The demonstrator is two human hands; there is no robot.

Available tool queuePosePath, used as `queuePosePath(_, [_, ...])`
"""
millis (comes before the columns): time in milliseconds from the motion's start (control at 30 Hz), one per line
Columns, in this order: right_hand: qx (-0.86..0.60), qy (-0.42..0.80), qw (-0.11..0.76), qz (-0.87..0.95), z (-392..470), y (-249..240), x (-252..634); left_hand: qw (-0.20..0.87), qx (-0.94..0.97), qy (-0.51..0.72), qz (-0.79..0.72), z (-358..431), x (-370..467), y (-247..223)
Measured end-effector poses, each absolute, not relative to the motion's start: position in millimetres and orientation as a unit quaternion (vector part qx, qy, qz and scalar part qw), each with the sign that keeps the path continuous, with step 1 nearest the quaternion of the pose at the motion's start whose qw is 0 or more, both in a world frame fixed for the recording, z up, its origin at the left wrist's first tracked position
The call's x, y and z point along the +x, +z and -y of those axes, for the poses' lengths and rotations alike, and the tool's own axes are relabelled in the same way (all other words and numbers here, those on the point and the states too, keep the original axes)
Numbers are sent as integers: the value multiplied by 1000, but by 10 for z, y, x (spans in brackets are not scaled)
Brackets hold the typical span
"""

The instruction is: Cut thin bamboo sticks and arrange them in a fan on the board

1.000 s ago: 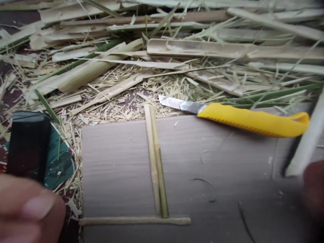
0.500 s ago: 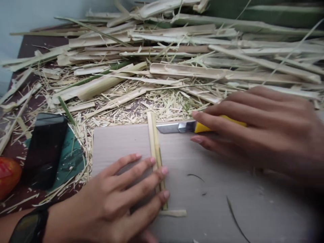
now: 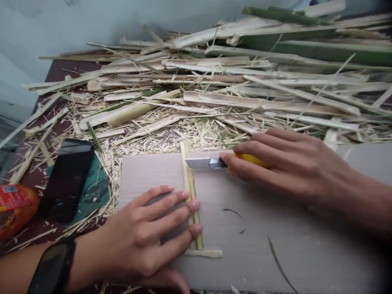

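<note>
Bamboo strips [image 3: 190,192], two side by side on the grey board [image 3: 275,228], lie pinned under the left hand [image 3: 147,237], its fingers spread flat. The right hand [image 3: 288,167] is closed around a yellow knife [image 3: 211,163], whose blade tip touches the strips' far end.
</note>
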State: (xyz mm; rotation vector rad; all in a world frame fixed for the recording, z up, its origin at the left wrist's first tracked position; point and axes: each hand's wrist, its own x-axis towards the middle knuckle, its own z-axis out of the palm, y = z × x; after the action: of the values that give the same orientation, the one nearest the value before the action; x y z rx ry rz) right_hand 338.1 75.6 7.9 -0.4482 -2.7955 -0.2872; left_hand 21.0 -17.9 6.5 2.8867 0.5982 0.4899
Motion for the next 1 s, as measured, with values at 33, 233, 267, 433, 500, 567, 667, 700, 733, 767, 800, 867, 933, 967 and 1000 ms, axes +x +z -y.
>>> queuePosePath(33, [-160,-103,149,970,-743,78,3370,76,963,165,-200,179,212,62])
queuePosePath(233, [-212,-137,129,959,-753,104,3349,73,965,160,-196,179,208,56])
queuePosePath(267, [-212,-139,127,959,-758,106,3346,74,965,158,-196,178,204,60])
queuePosePath(433, [-197,-123,127,964,-735,88,3338,81,969,136,-191,166,200,85])
queuePosePath(500, [-187,-116,131,967,-718,71,3341,82,969,134,-189,164,203,87])
queuePosePath(567, [-172,-112,142,968,-708,55,3343,82,969,136,-188,166,201,83])
queuePosePath(667, [-161,-107,145,970,-699,44,3339,81,968,141,-189,170,190,75])
queuePosePath(700, [-163,-107,146,970,-697,47,3336,81,968,143,-189,170,187,74])
queuePosePath(733, [-166,-108,148,969,-695,51,3334,81,968,145,-190,170,186,74])
queuePosePath(767, [-171,-108,150,968,-693,59,3332,81,967,146,-192,169,187,75])
queuePosePath(800, [-179,-109,152,966,-691,67,3330,81,967,146,-193,169,189,76])
queuePosePath(867, [-198,-111,156,961,-688,85,3327,82,967,146,-193,168,198,78])
queuePosePath(933, [-225,-112,148,956,-688,96,3325,81,967,145,-194,171,207,77])
queuePosePath(967, [-239,-117,147,953,-690,97,3325,82,967,144,-195,174,210,76])
queuePosePath(1000, [-251,-124,144,949,-692,94,3325,83,967,144,-196,176,212,75])
